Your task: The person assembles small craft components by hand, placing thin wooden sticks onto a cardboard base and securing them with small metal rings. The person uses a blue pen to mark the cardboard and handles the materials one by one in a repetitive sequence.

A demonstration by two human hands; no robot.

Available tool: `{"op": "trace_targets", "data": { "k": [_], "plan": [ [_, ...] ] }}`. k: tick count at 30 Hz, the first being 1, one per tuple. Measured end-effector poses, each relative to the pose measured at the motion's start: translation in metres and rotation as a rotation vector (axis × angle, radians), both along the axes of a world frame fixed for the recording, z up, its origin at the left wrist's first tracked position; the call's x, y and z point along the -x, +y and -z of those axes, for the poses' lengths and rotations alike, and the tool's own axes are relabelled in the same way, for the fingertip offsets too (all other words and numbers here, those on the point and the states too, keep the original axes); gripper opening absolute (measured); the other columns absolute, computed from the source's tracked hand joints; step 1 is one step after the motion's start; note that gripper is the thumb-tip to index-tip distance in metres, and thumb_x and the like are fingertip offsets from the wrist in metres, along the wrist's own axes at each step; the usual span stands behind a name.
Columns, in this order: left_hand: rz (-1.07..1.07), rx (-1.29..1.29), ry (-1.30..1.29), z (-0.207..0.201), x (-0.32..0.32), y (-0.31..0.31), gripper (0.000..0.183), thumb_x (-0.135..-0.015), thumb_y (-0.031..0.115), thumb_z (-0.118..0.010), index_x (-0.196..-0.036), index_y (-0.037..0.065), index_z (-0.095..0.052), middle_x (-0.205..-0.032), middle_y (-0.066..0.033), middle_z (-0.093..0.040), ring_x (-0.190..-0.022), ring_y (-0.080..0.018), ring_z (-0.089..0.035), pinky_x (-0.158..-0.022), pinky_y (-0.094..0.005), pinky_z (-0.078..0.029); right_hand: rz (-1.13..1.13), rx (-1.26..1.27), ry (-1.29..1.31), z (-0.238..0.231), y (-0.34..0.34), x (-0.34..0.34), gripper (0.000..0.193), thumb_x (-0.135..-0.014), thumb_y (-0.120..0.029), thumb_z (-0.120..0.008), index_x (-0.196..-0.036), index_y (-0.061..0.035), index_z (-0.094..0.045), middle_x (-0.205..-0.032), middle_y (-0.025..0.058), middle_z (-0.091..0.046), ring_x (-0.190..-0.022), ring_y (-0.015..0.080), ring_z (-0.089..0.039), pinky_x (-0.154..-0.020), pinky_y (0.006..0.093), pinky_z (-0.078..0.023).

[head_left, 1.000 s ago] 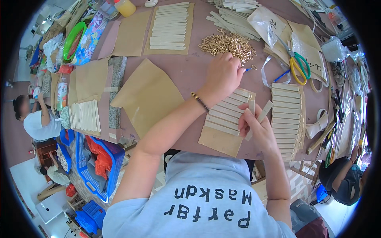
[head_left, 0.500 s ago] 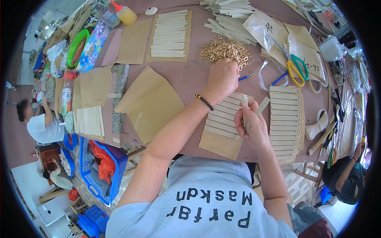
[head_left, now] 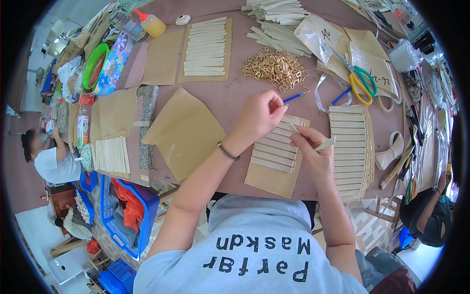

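My left hand (head_left: 260, 113) is closed in a pinch, its fingertips pointing toward my right hand; what sits between them, if anything, is hidden. In my right hand (head_left: 313, 149) a pale narrow strip (head_left: 325, 143) is gripped, one end sticking out past the thumb and another part showing by the fingertips. Both hands are over a tan card (head_left: 272, 178) with a row of pale strips (head_left: 272, 156) on it. Beyond my left hand lies a heap of gold-coloured metal rings (head_left: 275, 68). A second card with strips (head_left: 348, 147) lies to the right.
Yellow- and green-handled scissors (head_left: 361, 84) and blue pens (head_left: 293, 97) lie at the right. Loose strips (head_left: 279, 34) are piled at the back. A bare tan sheet (head_left: 186, 132) is left of my arm. A blue basket (head_left: 149, 203) stands below the table edge; other people are nearby.
My left hand has come back from the heap of rings toward my right hand. The strip in my right hand has tilted lower, and its fingers have shifted.
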State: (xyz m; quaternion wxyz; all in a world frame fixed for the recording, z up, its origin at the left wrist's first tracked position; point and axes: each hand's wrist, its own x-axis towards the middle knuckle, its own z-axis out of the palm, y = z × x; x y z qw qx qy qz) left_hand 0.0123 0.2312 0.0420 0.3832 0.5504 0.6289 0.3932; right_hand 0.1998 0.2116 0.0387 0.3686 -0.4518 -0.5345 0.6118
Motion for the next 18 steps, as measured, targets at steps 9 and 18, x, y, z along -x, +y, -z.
{"op": "trace_targets", "data": {
  "k": [9,18],
  "plan": [
    [-0.252,-0.082,-0.236,-0.007,0.006,-0.074,0.004,-0.086,0.000,-0.068,-0.087,-0.001,-0.064,-0.081,-0.0026,-0.067,-0.070,-0.0060,-0.064,-0.063,-0.0199,-0.052,-0.131,-0.207,-0.303,-0.021,-0.008,0.027,0.012,-0.088,-0.007,-0.069,-0.095,0.0028,-0.067,-0.081,0.0119,-0.070,-0.075,0.0178,-0.070,-0.071,0.0295,-0.054],
    [-0.270,-0.358,0.012,-0.003,0.003,-0.075,0.009,-0.079,-0.004,-0.070,-0.085,0.000,-0.065,-0.080,-0.0055,-0.068,-0.069,-0.0097,-0.066,-0.062,-0.0235,-0.054,-0.121,-0.315,-0.330,-0.025,-0.015,0.033,0.010,-0.088,-0.007,-0.069,-0.090,0.0023,-0.065,-0.079,0.0127,-0.070,-0.075,0.0187,-0.071,-0.066,0.0308,-0.055]
  ]
}}
